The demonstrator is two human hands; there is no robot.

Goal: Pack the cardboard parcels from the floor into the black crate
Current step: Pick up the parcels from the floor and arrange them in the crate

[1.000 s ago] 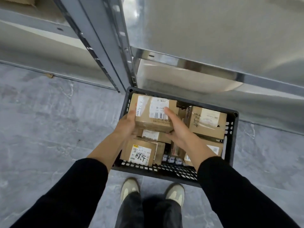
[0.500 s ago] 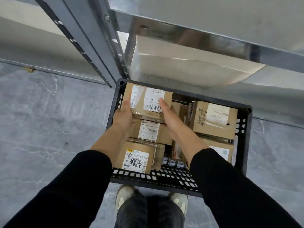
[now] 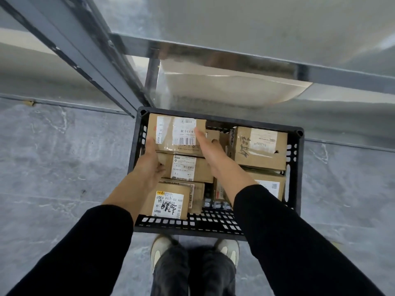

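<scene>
Black crate (image 3: 296, 167) already near full of cardboard parcels, none visible on the grey floor (image 3: 64, 167); left hand (image 3: 149, 167) and right hand (image 3: 211, 152), fingers pressed flat on its sides, clasp the top labelled parcel (image 3: 177, 134) at the far-left corner, unreleased.

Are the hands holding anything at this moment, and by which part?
Yes: both hold the barcode-labelled parcel at the crate's far left corner. The left hand is on its left side, the right hand on its right side.

Black sleeves (image 3: 85, 253), pale trainers (image 3: 159, 249)
</scene>
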